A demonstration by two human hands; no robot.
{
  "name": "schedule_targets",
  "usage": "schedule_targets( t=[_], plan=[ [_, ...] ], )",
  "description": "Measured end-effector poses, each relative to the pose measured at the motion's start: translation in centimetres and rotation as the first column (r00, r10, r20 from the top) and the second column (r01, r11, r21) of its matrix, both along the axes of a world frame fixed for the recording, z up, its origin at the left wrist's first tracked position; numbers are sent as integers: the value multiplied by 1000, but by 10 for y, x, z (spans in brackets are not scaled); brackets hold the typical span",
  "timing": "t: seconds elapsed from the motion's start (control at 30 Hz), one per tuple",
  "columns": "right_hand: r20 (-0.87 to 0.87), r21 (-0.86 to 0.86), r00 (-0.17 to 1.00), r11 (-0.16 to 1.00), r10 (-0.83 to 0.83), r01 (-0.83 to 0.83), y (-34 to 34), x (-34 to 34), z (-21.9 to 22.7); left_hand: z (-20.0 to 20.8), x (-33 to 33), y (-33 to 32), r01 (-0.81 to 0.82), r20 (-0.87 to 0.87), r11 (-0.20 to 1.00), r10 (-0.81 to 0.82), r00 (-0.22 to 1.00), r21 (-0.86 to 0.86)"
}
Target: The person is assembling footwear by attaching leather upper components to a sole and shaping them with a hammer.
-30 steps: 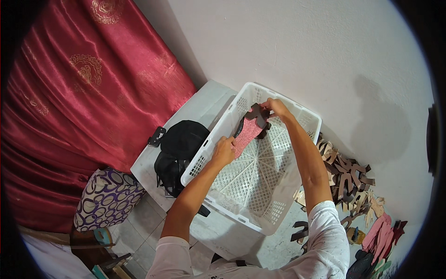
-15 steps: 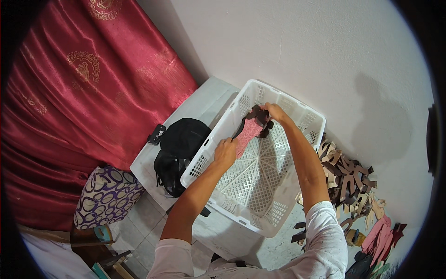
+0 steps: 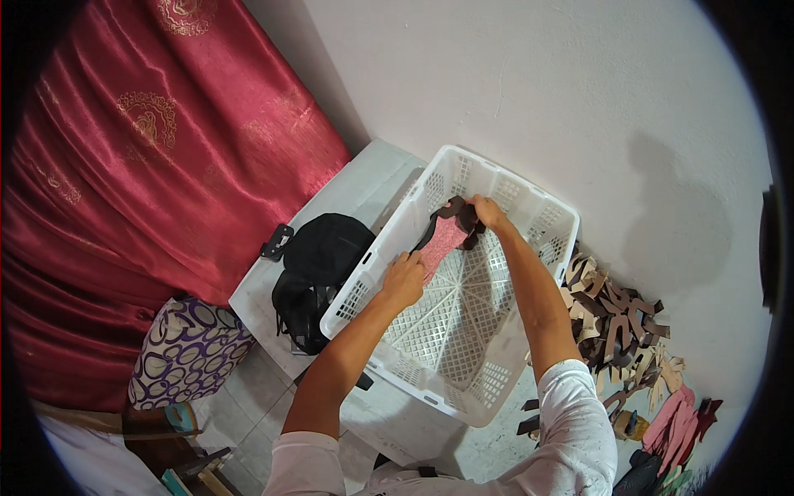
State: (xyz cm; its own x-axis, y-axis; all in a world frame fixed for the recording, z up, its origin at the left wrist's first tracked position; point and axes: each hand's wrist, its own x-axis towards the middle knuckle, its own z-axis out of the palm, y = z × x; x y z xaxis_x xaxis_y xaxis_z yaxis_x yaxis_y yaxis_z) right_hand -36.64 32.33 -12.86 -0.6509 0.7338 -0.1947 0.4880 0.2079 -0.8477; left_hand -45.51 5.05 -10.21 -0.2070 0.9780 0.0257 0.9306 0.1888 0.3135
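Inside a white plastic basket [image 3: 529, 188], both my hands are on a speckled pink, sole-shaped piece [image 3: 445, 241]. Dark brown strap-like pieces [image 3: 468, 221] lie at its far end, and a dark edge runs along its left side. My left hand [image 3: 404, 279] is closed on the near end by the basket's left wall, the fingertips partly hidden. At the far end, my right hand [image 3: 488, 212] has its fingers closed on the same piece beside the brown straps. Whether the straps are joined to the pink piece, I cannot tell.
The basket stands on a pale table [image 3: 351, 186], beside a black bag [image 3: 327, 248]. To the right lies a heap of brown and beige cut pieces [image 3: 616, 318], with pink ones [image 3: 674, 422] nearer. A red curtain [image 3: 182, 165] hangs left above a patterned cushion [image 3: 186, 355].
Both hands have sunk slightly lower in the picture with the pink piece, which now lies a little flatter to view. My grip looks the same.
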Motion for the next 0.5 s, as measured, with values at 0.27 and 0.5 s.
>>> schedule_targets(
  t=[0.27, 0.5],
  plan=[
    [-7, 44, 1000, 999, 14, -13, -55, 5, 67, 3, 1, -23, -13, -15, 991, 11, 1000, -135],
    [0, 38, 997, 996, 81, -81, -88, 114, 159, 11, 3, -18, 32, -80, 967, -54, 995, -251]
  ],
)
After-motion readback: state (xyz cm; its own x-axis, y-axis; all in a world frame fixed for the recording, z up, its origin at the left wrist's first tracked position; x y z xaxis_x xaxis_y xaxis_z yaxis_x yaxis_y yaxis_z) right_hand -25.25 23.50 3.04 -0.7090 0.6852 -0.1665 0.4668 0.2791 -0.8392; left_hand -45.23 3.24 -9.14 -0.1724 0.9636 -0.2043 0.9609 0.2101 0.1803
